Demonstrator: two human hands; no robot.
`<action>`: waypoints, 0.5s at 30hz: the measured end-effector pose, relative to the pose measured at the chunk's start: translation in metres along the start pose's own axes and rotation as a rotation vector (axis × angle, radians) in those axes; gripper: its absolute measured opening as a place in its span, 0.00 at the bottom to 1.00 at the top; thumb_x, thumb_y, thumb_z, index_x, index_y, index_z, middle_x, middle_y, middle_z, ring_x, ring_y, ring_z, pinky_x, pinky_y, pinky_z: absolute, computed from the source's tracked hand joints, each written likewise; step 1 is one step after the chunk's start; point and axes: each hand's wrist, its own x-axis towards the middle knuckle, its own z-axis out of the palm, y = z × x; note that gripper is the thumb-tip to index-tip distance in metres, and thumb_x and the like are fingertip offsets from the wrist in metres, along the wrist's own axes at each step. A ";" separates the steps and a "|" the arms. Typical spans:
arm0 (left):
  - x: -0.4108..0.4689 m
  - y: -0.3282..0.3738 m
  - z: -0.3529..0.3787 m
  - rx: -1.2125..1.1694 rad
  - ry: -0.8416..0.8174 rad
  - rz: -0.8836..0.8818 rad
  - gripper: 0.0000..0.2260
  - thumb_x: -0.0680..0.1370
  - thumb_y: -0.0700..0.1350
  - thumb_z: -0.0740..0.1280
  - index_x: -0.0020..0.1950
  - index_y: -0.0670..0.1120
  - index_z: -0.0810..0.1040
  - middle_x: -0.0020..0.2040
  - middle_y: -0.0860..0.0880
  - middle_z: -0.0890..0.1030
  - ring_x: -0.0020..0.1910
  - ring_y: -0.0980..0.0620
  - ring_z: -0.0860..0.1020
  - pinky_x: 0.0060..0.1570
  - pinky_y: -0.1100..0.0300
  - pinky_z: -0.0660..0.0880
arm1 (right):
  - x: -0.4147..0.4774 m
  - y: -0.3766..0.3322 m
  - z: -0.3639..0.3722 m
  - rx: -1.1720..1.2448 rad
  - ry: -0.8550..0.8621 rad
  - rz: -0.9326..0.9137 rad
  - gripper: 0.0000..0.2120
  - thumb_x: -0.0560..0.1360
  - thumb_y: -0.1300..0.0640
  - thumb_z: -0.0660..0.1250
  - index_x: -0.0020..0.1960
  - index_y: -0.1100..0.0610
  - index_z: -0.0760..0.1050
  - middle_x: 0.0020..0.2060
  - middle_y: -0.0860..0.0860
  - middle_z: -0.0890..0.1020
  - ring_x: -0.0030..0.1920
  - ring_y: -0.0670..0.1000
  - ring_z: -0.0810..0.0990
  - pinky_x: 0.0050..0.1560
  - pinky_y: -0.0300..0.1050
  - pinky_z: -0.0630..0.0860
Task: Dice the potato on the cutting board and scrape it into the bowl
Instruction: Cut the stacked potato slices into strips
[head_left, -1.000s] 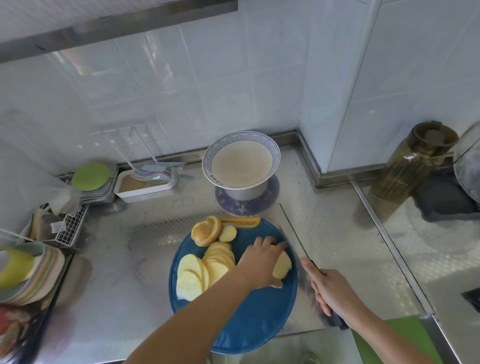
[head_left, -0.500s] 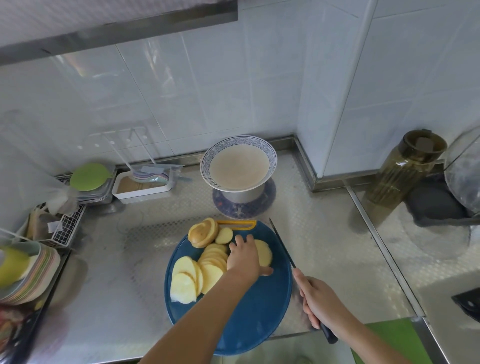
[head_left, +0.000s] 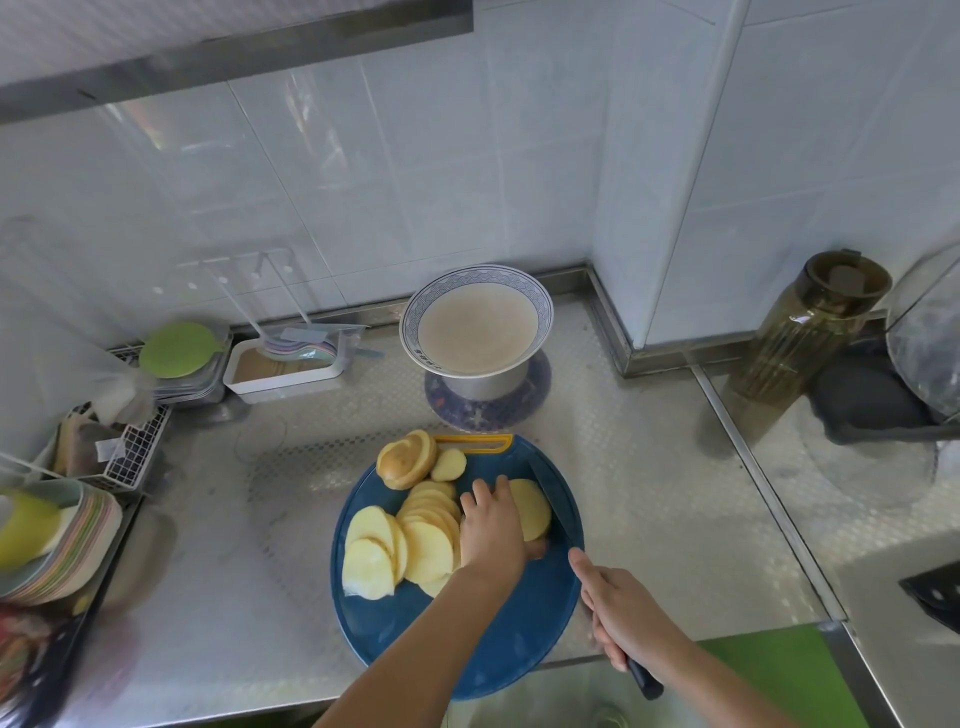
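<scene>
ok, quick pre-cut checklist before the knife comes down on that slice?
1. Right hand gripping the knife: ok.
2. Left hand pinning the potato slice flat: ok.
3. Left fingertips clear of the blade line: cannot tell, blade sits close beside them.
4. Slice fully on the cutting board: ok.
5. Board stable: cannot tell; its near edge reaches the counter edge.
6. Bowl within reach behind the board: ok.

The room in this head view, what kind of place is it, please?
Most likely a home kitchen. The walls are white tile, the counter is embossed steel, and sliced potato lies on a round blue cutting board with a patterned bowl behind it.
</scene>
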 end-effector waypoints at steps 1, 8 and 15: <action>0.000 -0.002 0.002 -0.012 0.013 0.012 0.44 0.71 0.59 0.72 0.76 0.45 0.52 0.66 0.44 0.62 0.65 0.45 0.64 0.64 0.57 0.65 | -0.001 -0.001 -0.002 -0.002 -0.005 0.006 0.26 0.81 0.37 0.52 0.34 0.56 0.58 0.20 0.49 0.62 0.17 0.48 0.63 0.23 0.41 0.62; -0.006 -0.007 0.015 -0.120 0.152 0.093 0.46 0.71 0.60 0.70 0.79 0.46 0.47 0.72 0.44 0.57 0.71 0.44 0.58 0.72 0.53 0.58 | -0.004 -0.001 -0.013 -0.073 0.050 -0.051 0.28 0.79 0.35 0.49 0.35 0.57 0.61 0.18 0.47 0.65 0.16 0.47 0.63 0.23 0.39 0.63; -0.009 -0.018 0.033 -0.313 0.405 0.287 0.28 0.68 0.50 0.74 0.64 0.41 0.70 0.60 0.43 0.74 0.59 0.43 0.74 0.61 0.57 0.71 | -0.007 -0.002 -0.013 -0.193 0.102 -0.143 0.27 0.78 0.34 0.47 0.35 0.56 0.61 0.22 0.47 0.63 0.18 0.44 0.62 0.28 0.36 0.62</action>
